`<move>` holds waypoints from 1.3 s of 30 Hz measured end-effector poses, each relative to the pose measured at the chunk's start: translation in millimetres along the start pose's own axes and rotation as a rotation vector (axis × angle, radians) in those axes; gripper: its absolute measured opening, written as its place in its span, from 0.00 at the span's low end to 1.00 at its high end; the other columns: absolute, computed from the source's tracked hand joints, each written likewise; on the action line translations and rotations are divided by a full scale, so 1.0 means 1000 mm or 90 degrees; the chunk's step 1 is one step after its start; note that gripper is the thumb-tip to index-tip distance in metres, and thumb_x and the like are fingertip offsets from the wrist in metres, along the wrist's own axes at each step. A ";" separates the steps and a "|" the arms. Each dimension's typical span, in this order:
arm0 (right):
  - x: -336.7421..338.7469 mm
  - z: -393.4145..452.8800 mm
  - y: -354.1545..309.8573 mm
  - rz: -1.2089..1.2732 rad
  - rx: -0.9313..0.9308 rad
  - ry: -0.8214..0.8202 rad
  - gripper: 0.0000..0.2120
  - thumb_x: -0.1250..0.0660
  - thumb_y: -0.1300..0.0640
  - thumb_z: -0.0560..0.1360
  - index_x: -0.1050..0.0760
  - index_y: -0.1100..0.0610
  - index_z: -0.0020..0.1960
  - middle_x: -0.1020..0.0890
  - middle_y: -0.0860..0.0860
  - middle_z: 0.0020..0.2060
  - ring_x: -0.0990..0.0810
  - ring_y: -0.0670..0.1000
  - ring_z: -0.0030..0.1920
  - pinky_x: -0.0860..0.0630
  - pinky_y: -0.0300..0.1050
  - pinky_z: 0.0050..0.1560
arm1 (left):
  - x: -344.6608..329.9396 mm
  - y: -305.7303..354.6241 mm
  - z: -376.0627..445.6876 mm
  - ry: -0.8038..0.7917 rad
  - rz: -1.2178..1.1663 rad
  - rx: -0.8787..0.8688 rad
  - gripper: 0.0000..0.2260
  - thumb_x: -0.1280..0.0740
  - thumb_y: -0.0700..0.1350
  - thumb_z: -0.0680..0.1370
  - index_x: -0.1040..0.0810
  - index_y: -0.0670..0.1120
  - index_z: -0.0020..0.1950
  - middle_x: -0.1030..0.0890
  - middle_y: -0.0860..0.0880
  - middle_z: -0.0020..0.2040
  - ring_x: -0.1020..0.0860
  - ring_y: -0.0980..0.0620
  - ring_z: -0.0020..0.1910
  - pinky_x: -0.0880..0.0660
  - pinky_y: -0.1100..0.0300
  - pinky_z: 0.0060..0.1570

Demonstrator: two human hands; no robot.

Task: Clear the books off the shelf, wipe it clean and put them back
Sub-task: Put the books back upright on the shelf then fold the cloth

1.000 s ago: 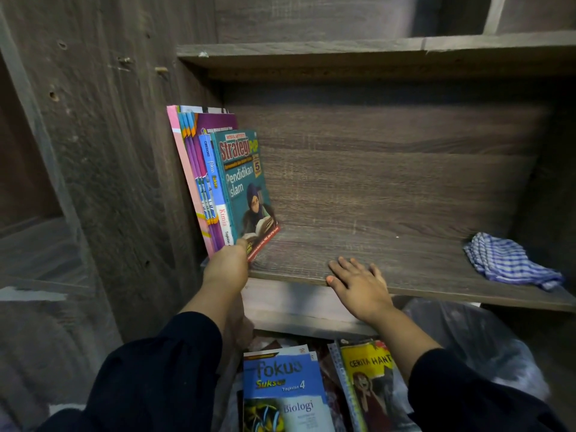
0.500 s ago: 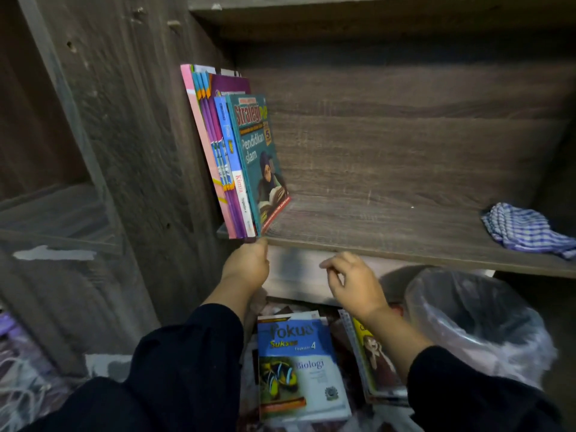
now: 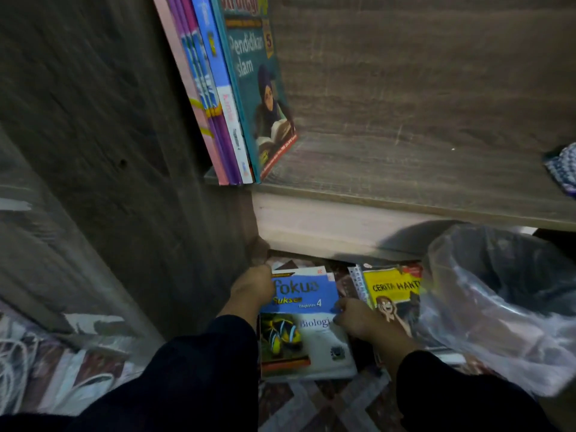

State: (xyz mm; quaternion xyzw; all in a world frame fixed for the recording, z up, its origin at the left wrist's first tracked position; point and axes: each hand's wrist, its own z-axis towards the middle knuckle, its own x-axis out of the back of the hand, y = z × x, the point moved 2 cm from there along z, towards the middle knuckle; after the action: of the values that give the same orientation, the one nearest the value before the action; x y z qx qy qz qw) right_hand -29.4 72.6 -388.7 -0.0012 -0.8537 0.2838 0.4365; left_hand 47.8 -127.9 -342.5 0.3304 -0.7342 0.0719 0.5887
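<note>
A blue and white Biologi book [image 3: 304,325] lies on the floor below the wooden shelf [image 3: 405,169]. My left hand [image 3: 252,291] grips its upper left edge. My right hand [image 3: 358,319] holds its right edge, fingers curled over the cover. Beside it on the right lies a yellow Cerita Hantu book [image 3: 394,291]. Several books [image 3: 230,88] stand leaning against the shelf's left wall, a teal Pendidikan Islam book in front. A blue checked cloth [image 3: 561,169] sits at the shelf's far right.
A bin lined with a clear plastic bag [image 3: 505,300] stands on the floor at the right, close to the yellow book. The dark wooden side panel [image 3: 109,151] of the shelf unit rises at the left. White cords [image 3: 12,363] lie at the lower left.
Both hands dropped from the shelf's front edge down to the floor and took hold of the Biologi book. The view tilted downward and closer.
</note>
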 end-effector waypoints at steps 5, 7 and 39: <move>-0.028 0.032 0.016 0.106 -0.095 -0.059 0.18 0.34 0.61 0.73 0.27 0.64 0.62 0.22 0.60 0.60 0.22 0.58 0.58 0.24 0.49 0.59 | -0.053 -0.013 0.019 -0.079 -0.084 0.073 0.14 0.37 0.41 0.78 0.28 0.38 0.63 0.26 0.40 0.64 0.26 0.42 0.63 0.28 0.55 0.58; -0.040 0.041 0.019 0.154 -0.119 -0.050 0.19 0.34 0.62 0.72 0.28 0.66 0.62 0.22 0.60 0.59 0.22 0.58 0.58 0.23 0.50 0.59 | -0.072 -0.021 0.021 -0.105 -0.127 0.123 0.16 0.36 0.41 0.78 0.28 0.38 0.64 0.25 0.41 0.64 0.25 0.43 0.63 0.28 0.56 0.58; -0.021 0.055 -0.002 0.671 -0.077 0.114 0.20 0.35 0.65 0.77 0.33 0.58 0.67 0.22 0.57 0.60 0.22 0.60 0.58 0.25 0.58 0.59 | -0.056 -0.018 0.030 -0.021 -0.696 0.230 0.21 0.35 0.30 0.55 0.24 0.36 0.47 0.25 0.42 0.39 0.29 0.48 0.31 0.32 0.66 0.25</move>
State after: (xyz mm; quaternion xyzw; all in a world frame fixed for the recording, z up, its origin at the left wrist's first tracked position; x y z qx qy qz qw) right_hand -56.9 39.2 -428.9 -0.4790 -0.7118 0.4133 0.3051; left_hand 38.2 -134.5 -407.9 0.7585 -0.4416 -0.1238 0.4629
